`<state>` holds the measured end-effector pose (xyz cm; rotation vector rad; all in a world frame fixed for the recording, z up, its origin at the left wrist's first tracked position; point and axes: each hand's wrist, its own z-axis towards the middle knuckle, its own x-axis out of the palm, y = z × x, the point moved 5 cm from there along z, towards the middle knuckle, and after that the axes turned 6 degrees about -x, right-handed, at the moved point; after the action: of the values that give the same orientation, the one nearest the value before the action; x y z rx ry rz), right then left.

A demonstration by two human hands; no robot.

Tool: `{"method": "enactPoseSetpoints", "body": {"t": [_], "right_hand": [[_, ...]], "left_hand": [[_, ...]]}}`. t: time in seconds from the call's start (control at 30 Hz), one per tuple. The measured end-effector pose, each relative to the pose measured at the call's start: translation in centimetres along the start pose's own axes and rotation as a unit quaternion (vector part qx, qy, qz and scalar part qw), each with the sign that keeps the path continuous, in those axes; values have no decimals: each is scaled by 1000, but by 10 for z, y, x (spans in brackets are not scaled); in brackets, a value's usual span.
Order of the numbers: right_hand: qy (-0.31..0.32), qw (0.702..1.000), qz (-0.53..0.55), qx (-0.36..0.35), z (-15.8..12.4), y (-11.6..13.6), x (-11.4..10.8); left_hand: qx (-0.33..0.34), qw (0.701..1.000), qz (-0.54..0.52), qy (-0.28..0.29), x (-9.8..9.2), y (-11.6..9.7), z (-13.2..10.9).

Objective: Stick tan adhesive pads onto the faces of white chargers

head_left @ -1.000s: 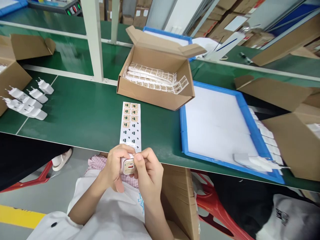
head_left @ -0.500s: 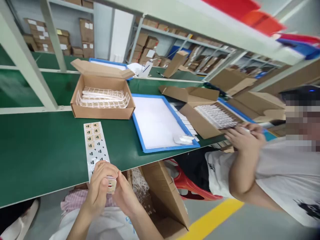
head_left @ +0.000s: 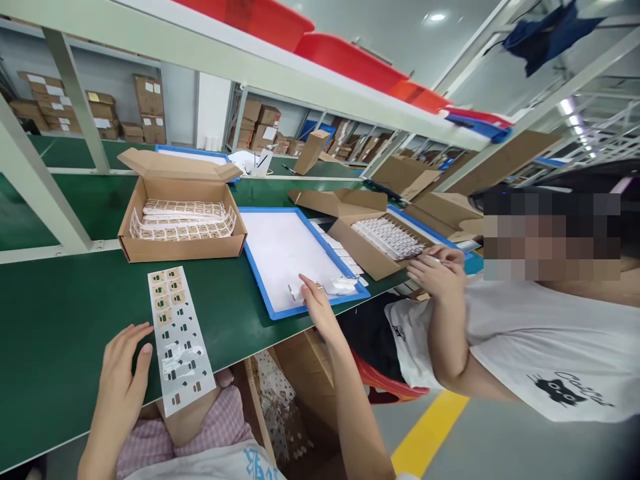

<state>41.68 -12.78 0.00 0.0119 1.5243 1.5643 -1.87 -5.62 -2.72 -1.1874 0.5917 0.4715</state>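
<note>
My left hand (head_left: 123, 373) lies flat and open on the green table (head_left: 60, 327), its fingertips touching the left edge of a white sticker sheet (head_left: 177, 333). My right arm stretches out to the blue-rimmed tray (head_left: 260, 283). There my right hand (head_left: 315, 300) is closed on a small white charger (head_left: 293, 292) just above the tray's white floor, near its front edge. A few more white chargers (head_left: 343, 285) lie in the tray's near right corner.
An open carton (head_left: 180, 247) with stacks of sticker sheets stands behind the sheet. A co-worker in a white shirt sits to the right, hands (head_left: 437, 267) at a carton of chargers (head_left: 387, 240). A cardboard box (head_left: 305, 373) stands under the table.
My hands have parted. The left went down flat beside the sticker sheet, and the right carried the charger out to the blue tray. The view swung up and to the right.
</note>
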Motion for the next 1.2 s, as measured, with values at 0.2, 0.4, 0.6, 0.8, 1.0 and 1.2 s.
{"method": "enactPoseSetpoints", "body": {"t": [0.2, 0.4, 0.6, 0.8, 1.0, 1.2], "right_hand": [[-43, 972, -231, -15, 19, -17, -10], [-104, 906, -409, -21, 29, -22, -26], [-113, 871, -476, -51, 37, -37, -43], [-136, 881, -448, -70, 41, -45, -62], [-124, 923, -305, -199, 21, 18, -30], [174, 891, -107, -405, -61, 122, 147]], "left_hand": [[29, 987, 152, 32, 15, 22, 12], [65, 966, 243, 56, 22, 13, 9], [72, 964, 249, 51, 21, 12, 6], [57, 969, 231, 66, 21, 12, 6], [33, 975, 204, 86, 19, 6, 6], [-5, 977, 160, 139, 16, -6, 5]]}}
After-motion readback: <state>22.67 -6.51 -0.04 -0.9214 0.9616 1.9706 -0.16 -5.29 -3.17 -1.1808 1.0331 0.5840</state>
